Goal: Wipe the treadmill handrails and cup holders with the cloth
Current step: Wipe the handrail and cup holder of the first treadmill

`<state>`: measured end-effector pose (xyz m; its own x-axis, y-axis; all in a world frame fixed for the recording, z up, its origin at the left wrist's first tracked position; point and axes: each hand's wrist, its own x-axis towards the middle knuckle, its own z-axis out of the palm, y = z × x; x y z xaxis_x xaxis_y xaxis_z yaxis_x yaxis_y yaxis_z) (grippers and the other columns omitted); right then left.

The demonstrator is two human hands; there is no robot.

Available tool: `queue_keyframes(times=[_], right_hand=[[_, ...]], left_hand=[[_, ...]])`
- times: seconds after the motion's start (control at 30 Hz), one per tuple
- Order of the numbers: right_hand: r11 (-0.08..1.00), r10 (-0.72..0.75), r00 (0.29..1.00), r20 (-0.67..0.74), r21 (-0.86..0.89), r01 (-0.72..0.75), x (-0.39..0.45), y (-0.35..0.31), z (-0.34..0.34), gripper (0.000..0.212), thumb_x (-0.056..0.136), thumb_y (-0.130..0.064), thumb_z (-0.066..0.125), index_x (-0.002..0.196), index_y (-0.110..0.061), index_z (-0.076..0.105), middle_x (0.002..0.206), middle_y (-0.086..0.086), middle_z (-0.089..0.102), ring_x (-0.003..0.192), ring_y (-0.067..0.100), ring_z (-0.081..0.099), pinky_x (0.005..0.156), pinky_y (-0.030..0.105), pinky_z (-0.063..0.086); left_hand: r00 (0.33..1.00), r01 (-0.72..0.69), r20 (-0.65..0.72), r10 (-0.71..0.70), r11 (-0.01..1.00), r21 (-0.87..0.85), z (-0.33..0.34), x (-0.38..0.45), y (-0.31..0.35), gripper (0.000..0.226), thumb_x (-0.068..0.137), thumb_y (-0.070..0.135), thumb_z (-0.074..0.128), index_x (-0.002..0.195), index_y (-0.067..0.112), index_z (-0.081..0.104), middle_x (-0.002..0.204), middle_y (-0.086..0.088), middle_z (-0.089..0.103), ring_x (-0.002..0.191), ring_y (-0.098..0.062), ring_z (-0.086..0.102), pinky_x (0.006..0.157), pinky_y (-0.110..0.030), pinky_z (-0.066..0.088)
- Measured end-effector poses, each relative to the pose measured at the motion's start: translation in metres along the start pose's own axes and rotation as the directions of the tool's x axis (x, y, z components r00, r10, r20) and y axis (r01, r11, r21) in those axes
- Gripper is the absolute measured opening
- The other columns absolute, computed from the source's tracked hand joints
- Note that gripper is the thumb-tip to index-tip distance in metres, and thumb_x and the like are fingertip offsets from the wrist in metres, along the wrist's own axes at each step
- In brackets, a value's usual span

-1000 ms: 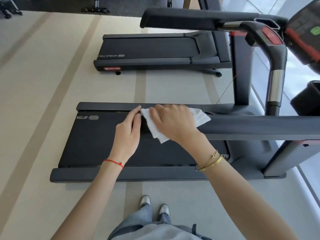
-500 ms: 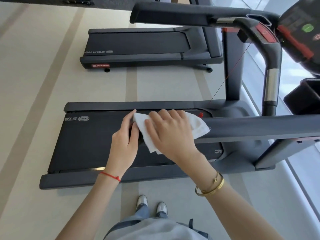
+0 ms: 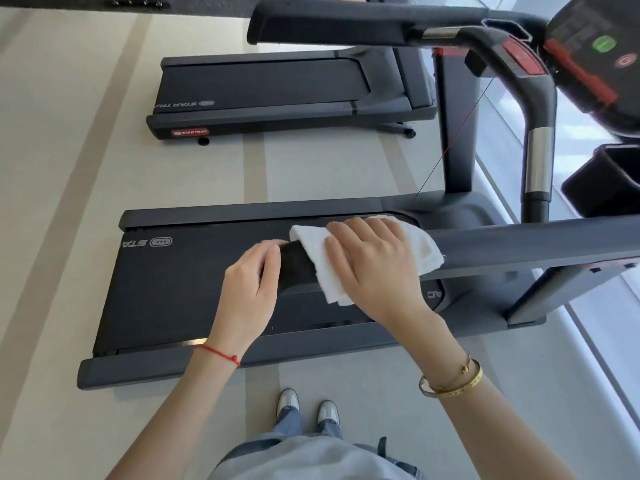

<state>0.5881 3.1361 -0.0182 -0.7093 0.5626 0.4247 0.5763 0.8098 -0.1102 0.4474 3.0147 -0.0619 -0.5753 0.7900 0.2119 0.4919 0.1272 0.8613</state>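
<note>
A white cloth (image 3: 420,249) is draped over the near dark grey handrail (image 3: 526,245) of the treadmill. My right hand (image 3: 372,268) presses flat on the cloth and wraps it around the rail. My left hand (image 3: 251,289) grips the rail's free end just left of the cloth. The far handrail (image 3: 346,24) runs across the top of the view. A dark cup holder (image 3: 609,183) sits at the right edge below the console (image 3: 599,53).
The treadmill's belt (image 3: 194,271) lies below my hands. A second treadmill (image 3: 277,95) stands beyond it on the pale floor. A curved grip with a metal sensor band (image 3: 538,164) rises at the right. My feet (image 3: 308,407) stand beside the deck's near edge.
My right hand and the cloth have slid a little to the right along the near handrail, which uncovers the rail's dark end. My left hand stays on that end.
</note>
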Motion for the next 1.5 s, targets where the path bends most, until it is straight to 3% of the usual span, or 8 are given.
queue_keyframes(times=[0.1,0.3,0.5,0.67,0.9,1.13,1.33,1.5], right_hand=[[0.999,-0.040,0.999,0.020,0.023,0.039,-0.009,0.020,-0.011,0.035,0.102,-0.036,0.036,0.109,-0.019,0.066,0.098,-0.004,0.064,0.090,0.023,0.054,0.089,0.036,0.040],[0.970,0.218,0.976,-0.027,-0.099,-0.220,0.001,0.021,-0.013,0.037,0.096,-0.029,0.033,0.072,-0.016,0.059,0.068,0.000,0.056,0.070,0.028,0.050,0.077,0.039,0.038],[1.000,-0.004,1.000,0.001,0.030,0.004,-0.011,0.004,-0.008,0.033,0.101,-0.036,0.038,0.112,-0.020,0.064,0.101,-0.005,0.063,0.092,0.022,0.052,0.092,0.035,0.036],[0.963,0.252,0.963,-0.096,-0.072,-0.259,-0.011,0.040,-0.018,0.029,0.096,-0.023,0.040,0.077,-0.015,0.060,0.076,-0.001,0.060,0.079,0.030,0.053,0.084,0.039,0.038],[0.996,0.088,0.996,-0.009,0.000,-0.088,-0.037,0.007,-0.003,0.045,0.104,-0.041,0.028,0.136,-0.019,0.051,0.139,0.001,0.051,0.130,0.025,0.041,0.113,0.037,0.023],[0.927,0.362,0.927,-0.095,-0.069,-0.369,-0.027,0.054,-0.018,0.034,0.099,-0.027,0.031,0.099,-0.018,0.063,0.100,-0.002,0.063,0.104,0.026,0.050,0.100,0.037,0.032],[0.996,0.091,0.996,-0.007,-0.011,-0.091,-0.042,0.058,-0.017,0.042,0.103,-0.038,0.029,0.130,-0.018,0.054,0.126,-0.002,0.055,0.120,0.024,0.045,0.109,0.037,0.028],[0.970,0.220,0.974,-0.058,-0.097,-0.224,-0.032,0.123,-0.033,0.039,0.099,-0.035,0.032,0.092,-0.018,0.066,0.086,-0.002,0.063,0.089,0.026,0.055,0.091,0.036,0.036]], left_hand=[[1.000,-0.002,0.003,0.002,1.000,0.018,-0.001,0.000,-0.003,0.040,0.105,0.032,0.031,0.116,0.015,0.066,0.110,0.010,0.067,0.107,0.000,0.060,0.092,-0.009,0.042],[1.000,0.004,0.013,-0.005,1.000,0.027,-0.003,0.002,-0.002,0.036,0.106,0.027,0.033,0.116,0.015,0.065,0.112,0.012,0.066,0.107,0.008,0.056,0.093,-0.004,0.038],[1.000,0.009,0.030,-0.009,1.000,0.026,-0.004,0.003,0.001,0.034,0.105,0.028,0.034,0.111,0.018,0.066,0.105,0.013,0.067,0.100,0.008,0.058,0.085,-0.002,0.038],[0.999,0.018,0.048,-0.023,0.995,0.095,-0.008,0.006,0.006,0.037,0.104,0.028,0.033,0.113,0.015,0.067,0.104,0.010,0.068,0.096,-0.001,0.060,0.085,-0.004,0.039],[0.993,-0.102,0.083,0.088,0.978,0.182,0.002,0.014,0.030,0.032,0.104,0.026,0.035,0.109,0.018,0.066,0.080,0.015,0.060,0.076,-0.006,0.058,0.065,-0.019,0.042],[0.982,-0.190,0.086,0.171,0.919,0.345,0.023,0.021,0.056,0.026,0.101,0.023,0.042,0.098,0.017,0.067,0.080,0.008,0.063,0.068,-0.015,0.053,0.063,-0.029,0.042],[0.988,-0.136,0.008,0.152,0.856,0.500,0.049,0.028,0.075,0.025,0.095,0.023,0.047,0.080,0.014,0.064,0.066,0.000,0.062,0.060,-0.019,0.050,0.054,-0.028,0.033],[0.982,-0.120,-0.063,0.178,0.845,0.522,0.075,0.031,0.091,0.031,0.096,0.027,0.048,0.073,0.013,0.063,0.060,0.000,0.060,0.055,-0.020,0.047,0.055,-0.026,0.030]])
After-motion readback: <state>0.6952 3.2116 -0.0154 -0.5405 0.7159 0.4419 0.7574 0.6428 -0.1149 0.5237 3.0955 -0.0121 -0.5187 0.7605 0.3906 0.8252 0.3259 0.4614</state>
